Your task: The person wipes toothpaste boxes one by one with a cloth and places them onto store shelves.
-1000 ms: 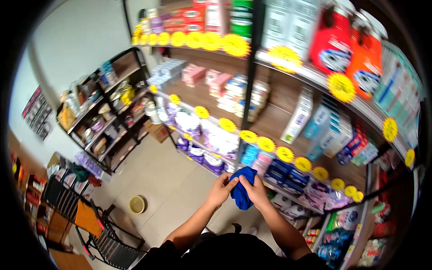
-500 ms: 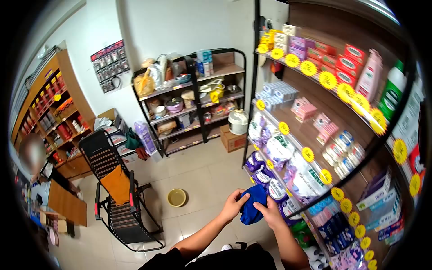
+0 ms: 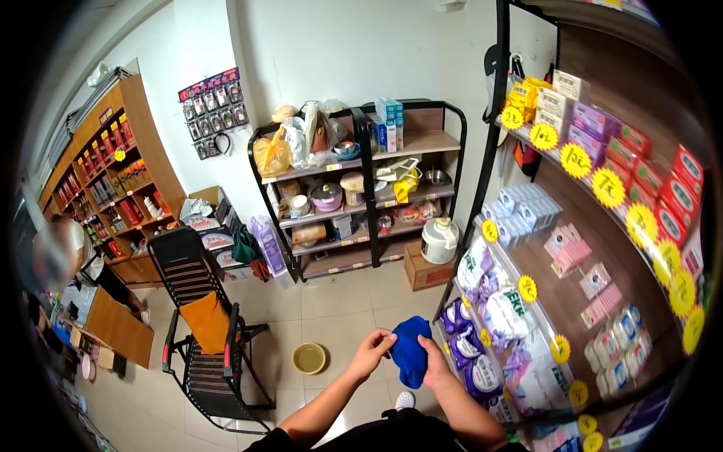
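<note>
A bunched blue cloth (image 3: 411, 352) is held up between my two hands, over the tiled floor. On its left edge, my left hand (image 3: 369, 355) pinches the fabric with thumb and fingers. Closed around the right side is my right hand (image 3: 438, 364), thumb on top. The cloth hangs in soft folds, its lower end loose. Just right of it stand the shelves with purple and white packs (image 3: 482, 377).
A black reclining chair (image 3: 167, 260) with an orange cloth (image 3: 205, 322) stands left, beside a round basin (image 3: 309, 358) on the floor. Shelves (image 3: 380, 200) and a rice cooker (image 3: 440, 239) are at the back. A person (image 3: 79, 260) is at a desk (image 3: 124, 320) far left.
My view has swung to the right shelves' left, so the room sits further right in it. The cloth has been turned and hangs longer; both hands keep hold.
</note>
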A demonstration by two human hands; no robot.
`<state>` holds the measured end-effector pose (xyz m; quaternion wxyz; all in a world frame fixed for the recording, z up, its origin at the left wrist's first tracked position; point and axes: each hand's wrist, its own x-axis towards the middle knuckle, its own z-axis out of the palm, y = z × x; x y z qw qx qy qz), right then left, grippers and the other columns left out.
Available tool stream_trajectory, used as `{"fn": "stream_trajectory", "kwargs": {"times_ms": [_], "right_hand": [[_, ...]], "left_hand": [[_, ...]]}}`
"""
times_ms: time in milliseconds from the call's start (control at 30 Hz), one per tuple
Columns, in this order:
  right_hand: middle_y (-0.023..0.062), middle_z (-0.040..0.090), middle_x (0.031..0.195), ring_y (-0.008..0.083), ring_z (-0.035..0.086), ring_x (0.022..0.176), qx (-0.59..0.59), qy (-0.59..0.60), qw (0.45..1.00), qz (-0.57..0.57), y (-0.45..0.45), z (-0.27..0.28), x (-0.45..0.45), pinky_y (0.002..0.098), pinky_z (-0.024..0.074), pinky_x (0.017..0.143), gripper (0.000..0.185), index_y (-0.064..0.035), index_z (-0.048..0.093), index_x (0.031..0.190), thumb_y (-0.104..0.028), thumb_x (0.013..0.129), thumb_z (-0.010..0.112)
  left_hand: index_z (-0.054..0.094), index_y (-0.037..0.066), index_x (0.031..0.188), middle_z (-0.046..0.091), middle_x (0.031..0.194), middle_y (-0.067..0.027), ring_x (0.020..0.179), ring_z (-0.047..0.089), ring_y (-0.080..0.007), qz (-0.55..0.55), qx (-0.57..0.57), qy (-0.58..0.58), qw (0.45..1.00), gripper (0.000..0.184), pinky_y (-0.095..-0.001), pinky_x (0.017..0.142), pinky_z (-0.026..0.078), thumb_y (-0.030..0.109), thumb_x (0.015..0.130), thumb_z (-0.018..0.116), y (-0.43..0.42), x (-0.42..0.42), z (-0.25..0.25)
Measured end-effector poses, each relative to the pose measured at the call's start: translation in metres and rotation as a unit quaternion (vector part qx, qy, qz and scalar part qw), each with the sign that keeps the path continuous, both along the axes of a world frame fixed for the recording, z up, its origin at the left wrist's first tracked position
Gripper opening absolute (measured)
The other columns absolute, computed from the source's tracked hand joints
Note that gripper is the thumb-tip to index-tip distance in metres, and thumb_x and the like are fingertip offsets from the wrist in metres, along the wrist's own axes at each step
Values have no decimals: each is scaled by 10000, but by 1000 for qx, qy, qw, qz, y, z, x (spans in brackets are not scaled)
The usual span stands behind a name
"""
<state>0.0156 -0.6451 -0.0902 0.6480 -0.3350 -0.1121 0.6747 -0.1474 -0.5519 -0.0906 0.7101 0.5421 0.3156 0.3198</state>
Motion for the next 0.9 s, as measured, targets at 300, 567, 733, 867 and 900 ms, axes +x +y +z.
{"fn": "stream_trajectory", "kwargs": {"times_ms": [300, 567, 733, 867, 900], "right_hand": [[133, 636, 1286, 284, 626, 1165, 4, 95, 995, -17, 152, 14, 93, 444, 513, 984, 513, -42, 522, 1354, -344, 963, 659], [171, 600, 1342, 354, 602, 1196, 35, 67, 995, -67, 288, -6, 155, 534, 501, 1008, 579, -28, 467, 1411, -340, 956, 641], [136, 619, 1309, 293, 613, 1184, 51, 44, 993, -100, 382, 10, 173, 442, 501, 1003, 561, -30, 488, 1393, -339, 953, 645], [130, 620, 1309, 289, 611, 1190, 45, 31, 992, -115, 456, 15, 191, 444, 500, 1006, 551, -36, 494, 1391, -340, 955, 639], [129, 619, 1312, 287, 610, 1193, 47, 41, 991, -116, 473, 16, 194, 444, 500, 1005, 546, -37, 496, 1389, -339, 956, 637]], "left_hand": [[640, 47, 1048, 645, 882, -32, 805, 598, -126, 59, -32, -1, 998, 245, -274, 723, 481, 276, 1047, 553, 163, 65, 22], [632, 65, 939, 660, 874, -23, 829, 615, -124, 22, 53, 8, 998, 260, -286, 732, 485, 293, 1040, 561, 333, 117, 36], [613, 75, 899, 661, 856, -30, 815, 624, -131, -8, 76, -5, 997, 258, -289, 737, 496, 292, 1033, 571, 478, 154, 63], [577, 102, 876, 645, 835, -24, 787, 628, -128, -29, 59, 4, 998, 258, -277, 731, 494, 313, 1026, 582, 584, 194, 97], [578, 103, 881, 645, 836, -25, 781, 625, -128, -37, 69, -8, 997, 254, -274, 721, 490, 313, 1025, 580, 613, 206, 100]]}}
